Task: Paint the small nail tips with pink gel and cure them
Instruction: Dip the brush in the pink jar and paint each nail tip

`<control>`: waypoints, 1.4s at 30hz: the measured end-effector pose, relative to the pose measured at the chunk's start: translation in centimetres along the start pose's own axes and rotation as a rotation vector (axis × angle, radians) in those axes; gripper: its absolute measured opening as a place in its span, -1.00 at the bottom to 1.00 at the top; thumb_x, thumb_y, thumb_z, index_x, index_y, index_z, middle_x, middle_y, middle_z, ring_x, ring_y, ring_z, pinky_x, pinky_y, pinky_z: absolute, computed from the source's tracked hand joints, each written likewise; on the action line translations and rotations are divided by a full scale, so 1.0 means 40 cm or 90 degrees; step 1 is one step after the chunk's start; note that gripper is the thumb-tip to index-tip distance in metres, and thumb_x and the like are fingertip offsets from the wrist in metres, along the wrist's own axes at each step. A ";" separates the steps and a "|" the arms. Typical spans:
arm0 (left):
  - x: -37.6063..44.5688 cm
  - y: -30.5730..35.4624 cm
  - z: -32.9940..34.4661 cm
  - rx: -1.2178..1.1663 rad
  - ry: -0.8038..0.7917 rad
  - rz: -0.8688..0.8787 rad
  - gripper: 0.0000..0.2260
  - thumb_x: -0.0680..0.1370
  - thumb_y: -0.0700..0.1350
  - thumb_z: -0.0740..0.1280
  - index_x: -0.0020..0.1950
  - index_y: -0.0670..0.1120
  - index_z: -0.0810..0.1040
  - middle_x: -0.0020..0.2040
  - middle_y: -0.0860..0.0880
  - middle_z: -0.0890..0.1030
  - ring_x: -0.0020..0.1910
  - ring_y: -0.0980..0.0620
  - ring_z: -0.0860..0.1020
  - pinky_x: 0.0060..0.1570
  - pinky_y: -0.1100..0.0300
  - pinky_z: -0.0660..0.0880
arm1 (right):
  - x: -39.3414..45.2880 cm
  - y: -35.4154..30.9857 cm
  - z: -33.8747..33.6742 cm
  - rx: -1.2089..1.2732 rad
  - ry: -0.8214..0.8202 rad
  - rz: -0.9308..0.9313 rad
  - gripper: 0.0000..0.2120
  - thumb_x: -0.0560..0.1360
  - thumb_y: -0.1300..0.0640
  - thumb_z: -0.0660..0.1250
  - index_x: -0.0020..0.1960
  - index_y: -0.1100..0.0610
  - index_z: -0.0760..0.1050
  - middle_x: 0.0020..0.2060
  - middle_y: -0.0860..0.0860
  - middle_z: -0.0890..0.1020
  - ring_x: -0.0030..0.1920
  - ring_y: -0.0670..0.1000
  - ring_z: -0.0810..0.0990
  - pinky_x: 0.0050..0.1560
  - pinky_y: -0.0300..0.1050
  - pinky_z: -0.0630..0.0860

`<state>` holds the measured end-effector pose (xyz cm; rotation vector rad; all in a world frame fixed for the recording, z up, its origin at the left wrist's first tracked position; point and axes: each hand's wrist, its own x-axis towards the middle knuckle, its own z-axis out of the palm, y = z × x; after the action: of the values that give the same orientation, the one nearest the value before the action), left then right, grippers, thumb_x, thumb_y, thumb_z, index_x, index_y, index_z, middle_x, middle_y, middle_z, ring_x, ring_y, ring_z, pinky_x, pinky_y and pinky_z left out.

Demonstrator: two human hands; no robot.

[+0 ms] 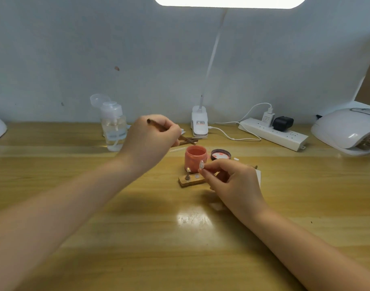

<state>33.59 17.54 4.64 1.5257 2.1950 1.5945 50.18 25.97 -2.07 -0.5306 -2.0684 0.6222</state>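
Setting: a wooden bench (138, 238) against a pale wall, lit by a clip-on lamp (199, 124) whose bright head sits at the top edge.
Gel jar: the open pink gel jar (195, 158) stands upright near the bench's middle; its dark lid (220, 154) lies just to its right, inside facing up.
Brush: the brown brush (169, 130) runs diagonally, butt end up-left, tip down-right toward the jar's far rim; the tip is blurred.
Left hand: the left hand (152, 139) reaches in from the lower left, fingers curled round the brush shaft, hovering behind and left of the jar.
Nail tip: a small clear nail tip (201, 164) is held in front of the jar, long axis roughly upright.
Right hand: the right hand (232, 183) pinches the nail tip between thumb and fingertips, forearm coming from the lower right.
Holder: a small wooden block (191, 181) with a metal peg lies beside the right hand, in front of the jar.
Cure lamp: a white nail lamp (345, 129) sits at far right.
Others: a clear pump bottle (113, 124) and a power strip (273, 133) stand along the back.
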 end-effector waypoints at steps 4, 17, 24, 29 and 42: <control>0.088 0.029 0.020 0.054 -0.112 -0.105 -0.82 0.46 -0.11 0.34 -0.30 -0.09 0.67 -0.36 0.01 0.67 -0.20 0.06 0.64 -0.09 0.07 0.60 | -0.001 0.001 0.001 0.005 0.010 -0.005 -0.96 0.42 0.23 0.48 -0.13 0.13 0.68 -0.35 -0.18 0.61 -0.37 -0.09 0.54 -0.32 -0.35 0.43; 0.129 0.044 0.069 0.085 -0.180 -0.204 -0.85 0.48 -0.14 0.30 -0.13 -0.16 0.64 -0.47 0.05 0.63 -0.45 0.16 0.54 -0.37 0.22 0.49 | -0.001 -0.001 0.002 -0.015 0.015 -0.029 -0.96 0.43 0.23 0.47 -0.13 0.13 0.68 -0.38 -0.24 0.55 -0.34 -0.13 0.52 -0.31 -0.38 0.40; 0.130 0.002 0.004 -0.124 -0.091 -0.341 -0.93 0.47 -0.19 0.34 -0.15 -0.19 0.59 -0.47 -0.01 0.62 -0.58 0.14 0.47 -0.52 0.32 0.36 | -0.002 -0.004 0.000 -0.030 0.004 -0.032 -0.94 0.44 0.21 0.46 -0.08 0.13 0.68 -0.32 -0.18 0.59 -0.30 -0.09 0.54 -0.29 -0.29 0.47; 0.101 -0.023 -0.019 -0.221 -0.073 -0.391 -0.91 0.49 -0.18 0.34 -0.17 -0.17 0.59 -0.46 0.01 0.61 -0.54 0.13 0.48 -0.46 0.28 0.40 | -0.002 -0.005 -0.001 -0.029 0.006 -0.030 -0.93 0.45 0.21 0.46 -0.07 0.13 0.68 -0.33 -0.19 0.59 -0.31 -0.10 0.55 -0.29 -0.33 0.45; -0.002 -0.052 -0.052 -0.468 -0.080 -0.299 -0.82 0.58 -0.13 0.29 -0.12 -0.13 0.67 -0.26 -0.06 0.69 -0.36 0.11 0.61 -0.39 0.31 0.53 | 0.000 -0.002 -0.003 -0.016 0.044 0.001 -0.91 0.46 0.21 0.44 -0.05 0.12 0.68 -0.34 -0.20 0.58 -0.28 -0.09 0.54 -0.30 -0.34 0.44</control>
<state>31.16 16.01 4.05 0.8009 1.4694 1.7670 50.28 25.94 -1.99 -0.5613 -2.0128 0.5719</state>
